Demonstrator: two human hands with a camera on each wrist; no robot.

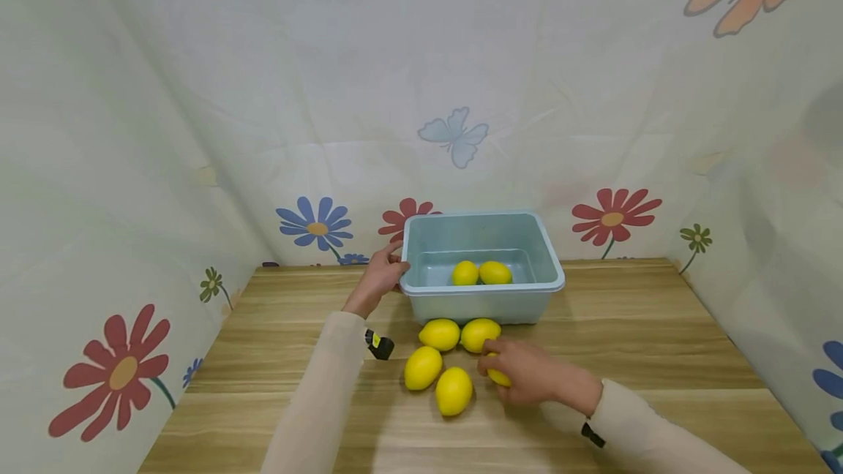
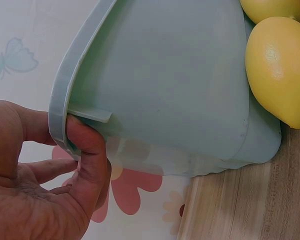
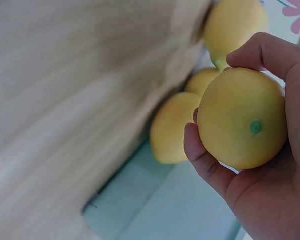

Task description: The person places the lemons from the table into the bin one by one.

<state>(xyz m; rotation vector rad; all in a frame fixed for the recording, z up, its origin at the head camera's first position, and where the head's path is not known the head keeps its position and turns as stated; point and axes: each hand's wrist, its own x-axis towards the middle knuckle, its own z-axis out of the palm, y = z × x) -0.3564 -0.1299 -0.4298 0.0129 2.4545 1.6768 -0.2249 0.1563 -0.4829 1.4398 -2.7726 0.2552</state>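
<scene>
At the left rim of a pale blue plastic basin (image 1: 481,306), my left hand (image 1: 380,278) grips the edge, thumb and fingers curled round it in the left wrist view. My right hand (image 1: 530,373) holds a lemon (image 3: 242,117) with thumb and fingers wrapped about its sides, in front of the basin's near right part. Two lemons (image 1: 495,273) lie inside the basin on its floor. Several more lemons (image 1: 454,391) rest on the wooden table just before the basin, left of my right hand; one lemon (image 1: 481,335) is right beside its fingertips.
The wooden table (image 1: 658,342) ends at a light fabric backdrop (image 1: 329,130) printed with flowers and butterflies, close behind the basin. Fabric also hangs on the left and right. A black wrist camera (image 1: 379,344) sits at my left cuff.
</scene>
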